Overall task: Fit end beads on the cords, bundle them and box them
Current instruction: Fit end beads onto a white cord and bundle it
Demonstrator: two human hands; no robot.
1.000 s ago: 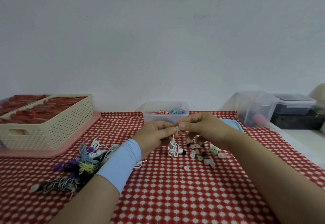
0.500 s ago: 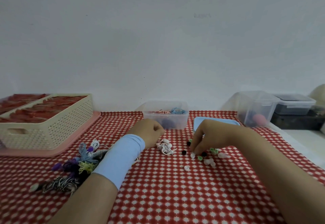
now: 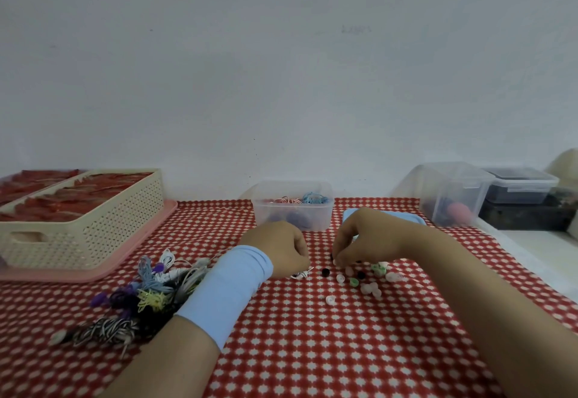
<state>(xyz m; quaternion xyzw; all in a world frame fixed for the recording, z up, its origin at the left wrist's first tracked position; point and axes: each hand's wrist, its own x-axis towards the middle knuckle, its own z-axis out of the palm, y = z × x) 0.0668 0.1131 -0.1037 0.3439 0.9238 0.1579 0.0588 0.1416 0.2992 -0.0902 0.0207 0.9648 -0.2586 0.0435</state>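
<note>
Cords [image 3: 150, 285] lie in a tangled pile at the left of the red-checked worktop [image 3: 312, 350], and the left hand [image 3: 278, 249] is curled shut on a white cord [image 3: 301, 274] whose end pokes out beside its fingers. The right hand [image 3: 359, 241] has its fingertips pinched low over the loose beads [image 3: 359, 282], though whether one is already held I cannot tell; this looks like the bead-fitting step, and next calls for lining a bead's hole up with the cord tip. No brand, label or legible writing shows anywhere, including on the clear box [image 3: 292, 207] behind.
</note>
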